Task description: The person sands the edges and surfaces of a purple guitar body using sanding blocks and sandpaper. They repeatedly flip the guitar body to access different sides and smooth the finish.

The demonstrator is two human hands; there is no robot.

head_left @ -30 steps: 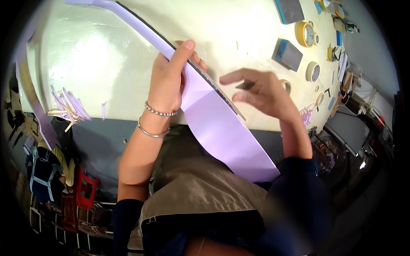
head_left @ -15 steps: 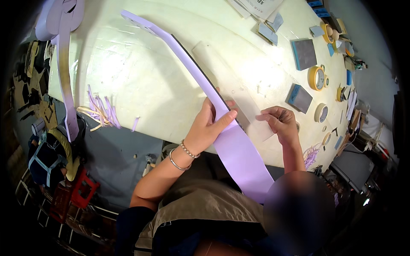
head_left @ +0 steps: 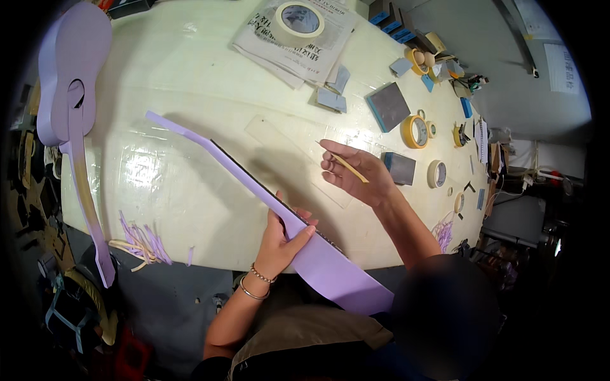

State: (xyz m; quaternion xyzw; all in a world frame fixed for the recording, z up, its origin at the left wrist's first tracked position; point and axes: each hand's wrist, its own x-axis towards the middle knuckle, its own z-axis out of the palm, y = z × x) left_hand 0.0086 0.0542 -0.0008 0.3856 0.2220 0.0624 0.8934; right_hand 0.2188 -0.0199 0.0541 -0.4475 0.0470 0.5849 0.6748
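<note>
Mostly lt. purple guitar

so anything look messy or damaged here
Yes: lilac and yellowish strips lie tangled at the near left edge of the table, like uncleared scraps, with one lilac strip apart; a smaller tangle sits at the right. The lilac instrument in the left hand shows no clear damage.
</note>
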